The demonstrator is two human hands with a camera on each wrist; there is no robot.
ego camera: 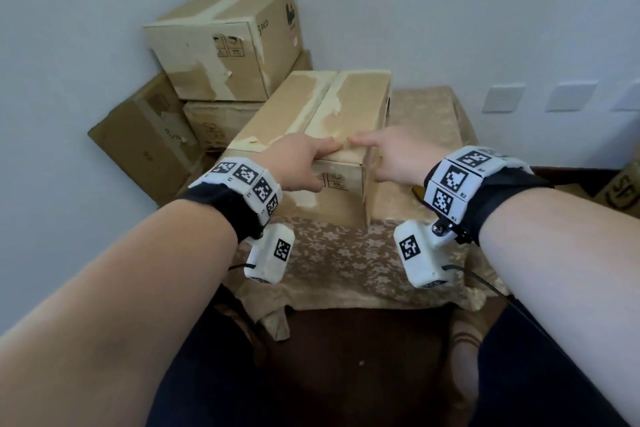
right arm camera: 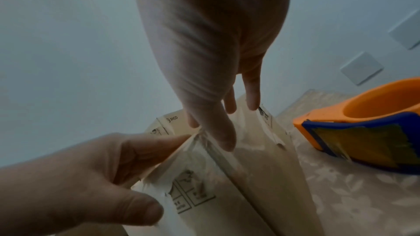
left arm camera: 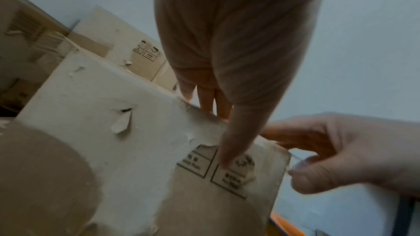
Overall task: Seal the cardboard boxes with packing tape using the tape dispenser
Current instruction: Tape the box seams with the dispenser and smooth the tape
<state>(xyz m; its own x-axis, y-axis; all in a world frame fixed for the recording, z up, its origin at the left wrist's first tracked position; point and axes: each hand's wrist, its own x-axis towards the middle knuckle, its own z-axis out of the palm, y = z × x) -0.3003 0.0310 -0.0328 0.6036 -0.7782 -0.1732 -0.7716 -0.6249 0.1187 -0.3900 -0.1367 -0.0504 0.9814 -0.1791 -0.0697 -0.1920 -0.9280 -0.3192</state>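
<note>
**Both hands on near top edge of box, dispenser parked on table**

With the box [ego camera: 311, 121] sitting lengthwise on the cloth-covered table [ego camera: 346, 263], I've got both hands at its near end. My left hand [ego camera: 298, 163]: fingers straight, lying flat over the top edge, thumb down on the front face near the printed handling symbols [left arm camera: 213, 168]. My right hand [ego camera: 391, 156]: fingers extended across the near right top corner, thumb down on the right side face. Neither hand is curled round anything; both are just pressing on cardboard. Fingertips of the two hands nearly meet at the centre seam [ego camera: 320, 104], where the top flaps lie closed.

Box surface is scuffed, with pale patches of torn paper on top and front.

Tape dispenser [right arm camera: 368, 132], orange with a blue blade guard, lies on the table just right of the box, untouched; in the head view my right wrist hides nearly all of it.

More cardboard boxes [ego camera: 221, 45] are stacked in the corner against the wall, behind and left of the table.
</note>
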